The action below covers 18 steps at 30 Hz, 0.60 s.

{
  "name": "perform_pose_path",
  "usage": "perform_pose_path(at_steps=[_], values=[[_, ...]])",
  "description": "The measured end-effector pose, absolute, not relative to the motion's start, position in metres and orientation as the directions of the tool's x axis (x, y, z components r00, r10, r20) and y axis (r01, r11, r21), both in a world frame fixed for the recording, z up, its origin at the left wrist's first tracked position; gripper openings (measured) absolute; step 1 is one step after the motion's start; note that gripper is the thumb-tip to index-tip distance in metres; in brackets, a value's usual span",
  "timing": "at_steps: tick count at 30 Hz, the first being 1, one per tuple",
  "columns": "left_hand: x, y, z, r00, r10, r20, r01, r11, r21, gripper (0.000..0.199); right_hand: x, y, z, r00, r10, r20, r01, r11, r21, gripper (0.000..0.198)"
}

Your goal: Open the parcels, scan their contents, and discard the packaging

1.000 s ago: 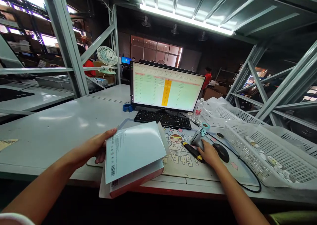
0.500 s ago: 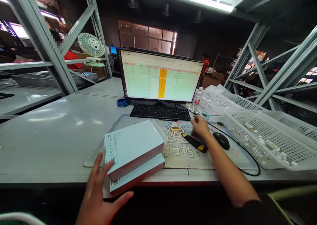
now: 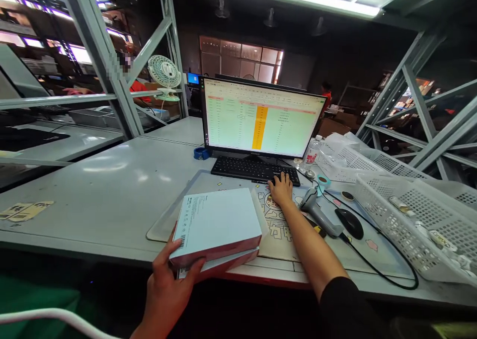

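Two light-blue flat boxes with reddish sides lie stacked at the table's front edge. The upper box (image 3: 219,222) bears print and a barcode on its left end; of the lower box (image 3: 238,262) only a front strip shows. My left hand (image 3: 167,274) is closed round the near left corner of the stack, thumb against the front side. Whether it grips both boxes, I cannot tell. My right hand (image 3: 282,189) rests with fingers apart on the right part of a black keyboard (image 3: 238,169). Right of that forearm lies a grey barcode scanner (image 3: 320,214) with its cable.
A monitor (image 3: 261,115) showing a spreadsheet stands behind the keyboard. A black mouse (image 3: 349,223) and a teal tape roll (image 3: 323,181) are to the right. White perforated baskets (image 3: 402,219) line the right side. A yellow-black cutter (image 3: 316,228) is partly under my forearm.
My left hand has closed on the corner of the boxes, where it was spread beside them. My right hand has moved left onto the keyboard, and the scanner has come into view.
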<state>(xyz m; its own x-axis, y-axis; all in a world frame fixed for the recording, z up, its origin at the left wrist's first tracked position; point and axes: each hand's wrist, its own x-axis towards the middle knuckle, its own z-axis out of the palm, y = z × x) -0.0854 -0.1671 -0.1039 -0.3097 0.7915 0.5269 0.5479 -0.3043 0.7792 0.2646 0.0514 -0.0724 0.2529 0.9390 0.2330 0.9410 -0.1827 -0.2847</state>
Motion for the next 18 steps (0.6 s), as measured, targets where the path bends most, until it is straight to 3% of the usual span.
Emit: perform_pose_path(at_steps=[4,8,12,15,18], values=[[-0.088,-0.168,-0.104,-0.264,0.813,0.519,0.511,-0.338,0.790,0.063,0.263,0.048,-0.065,0.242,0.937,0.250,0.930,-0.150,-0.337,0.059],[-0.089,-0.169,-0.097,-0.153,0.841,0.518,0.472,-0.399,0.786,0.081,0.246,0.034,-0.042,0.221,0.930,0.295,0.875,-0.055,-0.482,0.060],[-0.091,-0.172,-0.105,-0.181,0.838,0.515,0.476,-0.384,0.791,0.078,0.215,-0.002,-0.025,0.050,0.984,0.169,0.777,0.068,-0.626,0.067],[-0.095,-0.174,-0.124,-0.269,0.818,0.508,0.500,-0.333,0.800,0.088,0.191,-0.046,-0.029,-0.172,0.982,-0.077,0.460,0.011,-0.888,0.090],[-0.096,-0.179,-0.136,-0.315,0.780,0.540,0.524,-0.331,0.784,0.090,0.173,-0.095,-0.042,-0.270,0.960,-0.071,0.008,-0.072,-0.997,0.097]])
